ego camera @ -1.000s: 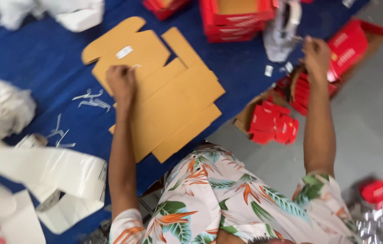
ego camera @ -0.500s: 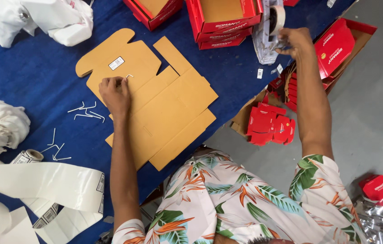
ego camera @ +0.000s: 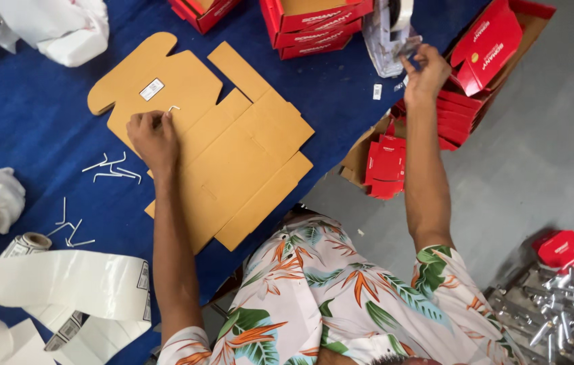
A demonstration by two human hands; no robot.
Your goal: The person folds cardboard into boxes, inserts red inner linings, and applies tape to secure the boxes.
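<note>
A roll of white labels trails loose strip across the near left of the blue bench, with white bags at the far left. Small bent metal wires lie scattered on the cloth just left of the left hand. That hand rests palm down on a flat, unfolded brown cardboard box blank, fingers curled narrow around a small bent wire at its fingertips; a white sticker sits on the blank just beyond. Red boxes stand stacked at the far edge. To the right, the right hand reaches up to a clear bag, fingers pinched on something small; what it is cannot be told. Flat red cartons fill a brown box off the bench's right edge.
</note>
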